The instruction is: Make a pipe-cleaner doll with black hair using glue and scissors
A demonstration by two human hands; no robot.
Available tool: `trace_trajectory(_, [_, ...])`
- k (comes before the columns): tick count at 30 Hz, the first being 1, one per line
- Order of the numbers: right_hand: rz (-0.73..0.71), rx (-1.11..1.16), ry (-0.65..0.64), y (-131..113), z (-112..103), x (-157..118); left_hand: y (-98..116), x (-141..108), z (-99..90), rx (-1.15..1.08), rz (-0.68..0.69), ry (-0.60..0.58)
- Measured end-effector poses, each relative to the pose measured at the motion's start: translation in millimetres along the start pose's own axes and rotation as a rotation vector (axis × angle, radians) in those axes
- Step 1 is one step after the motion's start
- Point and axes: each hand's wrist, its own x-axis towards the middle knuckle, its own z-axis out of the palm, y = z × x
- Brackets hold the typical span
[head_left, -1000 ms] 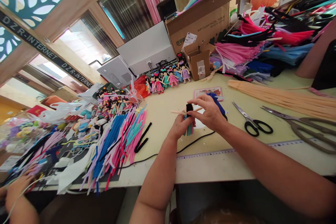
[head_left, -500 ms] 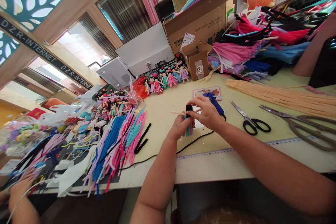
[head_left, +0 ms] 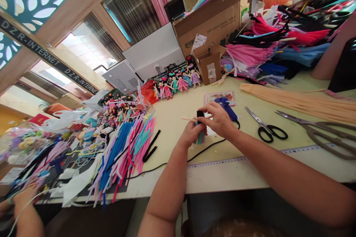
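Note:
A small doll figure (head_left: 200, 139) made of fuzzy stems, black on top with a striped, teal and pink lower part, is between my hands above the table. My left hand (head_left: 191, 132) is closed around its lower part. The fingers of my right hand (head_left: 218, 118) pinch the black top (head_left: 200, 116). Pale beige stems stick out to both sides of it. Just behind my right hand lies a blue glue gun (head_left: 226, 108), its black cable running left below my hands. Black-handled scissors (head_left: 265, 126) rest to the right.
Larger scissors (head_left: 319, 126) and beige stems (head_left: 292, 102) lie at the right. Finished dolls (head_left: 178, 80) stand by a small carton (head_left: 210, 68). Coloured stems (head_left: 119, 152) cover the left, two black stems (head_left: 151, 146) beside them. Another person's hand (head_left: 26, 196) is at the far left.
My hands hold nearly the same pose on the figure. The other person's hand at the far left has shifted slightly.

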Motion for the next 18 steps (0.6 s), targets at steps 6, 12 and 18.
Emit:
trace_trajectory(6, [-0.006,0.007,0.003,-2,0,-1,-1,0,-1.5,-0.058,0.023,-0.023])
trace_trajectory(12, [-0.003,0.001,0.003,1,-1,-1,-1,0,-2.9,-0.103,-0.01,-0.036])
trace_trajectory(18, [-0.014,-0.018,0.067,6,-6,2,-3,2,-12.7,-0.372,-0.106,-0.015])
